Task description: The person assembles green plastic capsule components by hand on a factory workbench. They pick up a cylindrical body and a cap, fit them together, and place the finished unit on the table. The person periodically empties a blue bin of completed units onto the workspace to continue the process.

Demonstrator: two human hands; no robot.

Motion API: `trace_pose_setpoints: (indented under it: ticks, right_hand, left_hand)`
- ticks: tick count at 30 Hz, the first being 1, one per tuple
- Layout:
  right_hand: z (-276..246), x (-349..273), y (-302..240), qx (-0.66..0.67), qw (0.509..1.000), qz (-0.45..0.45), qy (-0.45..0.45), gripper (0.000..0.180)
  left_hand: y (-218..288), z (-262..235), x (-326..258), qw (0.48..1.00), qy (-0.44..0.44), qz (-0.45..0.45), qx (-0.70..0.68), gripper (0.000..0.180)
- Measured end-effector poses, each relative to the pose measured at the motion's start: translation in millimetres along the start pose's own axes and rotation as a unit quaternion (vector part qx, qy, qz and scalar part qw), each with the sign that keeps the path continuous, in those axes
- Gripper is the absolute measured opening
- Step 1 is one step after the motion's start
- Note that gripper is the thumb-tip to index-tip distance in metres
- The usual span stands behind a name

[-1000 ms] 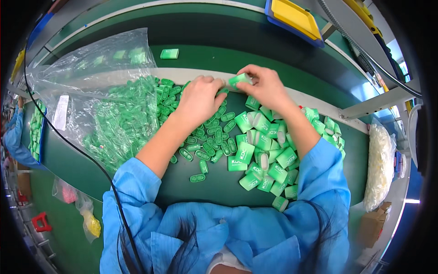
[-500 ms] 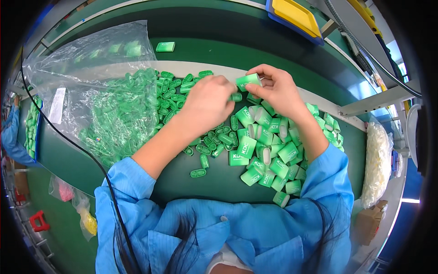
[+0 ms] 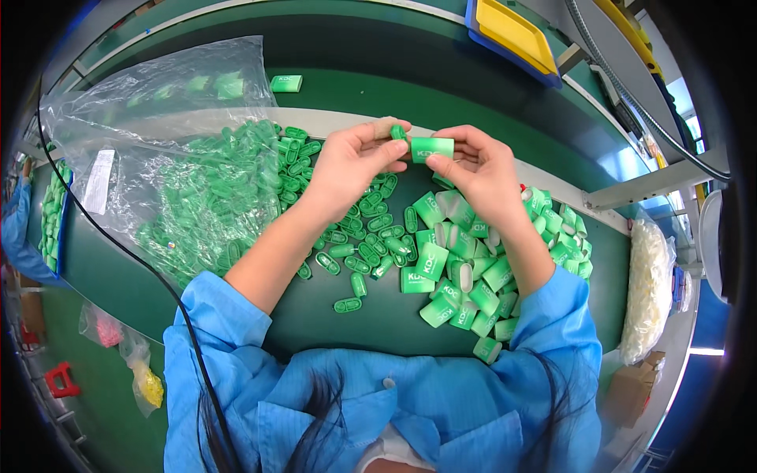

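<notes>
My left hand [image 3: 349,167] pinches a small green oval plastic end cap [image 3: 398,133] between thumb and fingers. Just to its right, my right hand [image 3: 485,175] grips a flat green shell [image 3: 432,148] that fades to white and has white print. Cap and shell are close together; whether they touch, I cannot tell. Below my left hand spreads a heap of loose green oval caps [image 3: 371,251]. Under and beside my right forearm lies a pile of hollow green-and-white shells [image 3: 481,293], some with their open ends showing.
A clear plastic bag [image 3: 185,181] full of green caps covers the left of the green table [image 3: 315,327]. One shell [image 3: 286,83] lies beyond the pale rail. At the back right are yellow and blue trays [image 3: 516,35]. A black cable [image 3: 118,248] crosses at left. A bag of whitish pieces [image 3: 648,288] stands at right.
My left hand has come up from the cap heap with a green cap, turning its fingers toward the shell. The shell in my right hand has been turned level.
</notes>
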State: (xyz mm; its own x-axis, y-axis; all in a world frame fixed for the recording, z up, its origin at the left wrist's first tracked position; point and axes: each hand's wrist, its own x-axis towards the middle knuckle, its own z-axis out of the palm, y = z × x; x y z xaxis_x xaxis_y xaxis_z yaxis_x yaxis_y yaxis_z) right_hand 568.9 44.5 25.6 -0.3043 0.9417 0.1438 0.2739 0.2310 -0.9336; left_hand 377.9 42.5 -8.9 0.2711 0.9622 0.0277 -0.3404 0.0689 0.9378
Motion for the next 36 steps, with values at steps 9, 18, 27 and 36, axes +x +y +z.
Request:
trace_pose_setpoints:
  ticks: [9, 18, 27, 36]
  right_hand:
    - [-3, 1, -1, 0.160, 0.982, 0.100, -0.032, 0.025]
    - [0, -2, 0, 0.155, 0.985, 0.075, -0.011, 0.026]
    - [4, -10, -1, 0.141, 0.989, 0.041, 0.003, 0.026]
    - [-1, -14, 3, 0.152, 0.988, 0.035, -0.008, 0.026]
  left_hand:
    - [-2, 0, -6, 0.993, -0.017, 0.044, 0.110, 0.035]
    - [2, 4, -10, 0.985, 0.007, 0.071, 0.157, 0.031]
    - [-3, 10, -14, 0.985, 0.024, 0.114, 0.131, 0.030]
    - [9, 11, -18, 0.965, 0.003, 0.114, 0.235, 0.028]
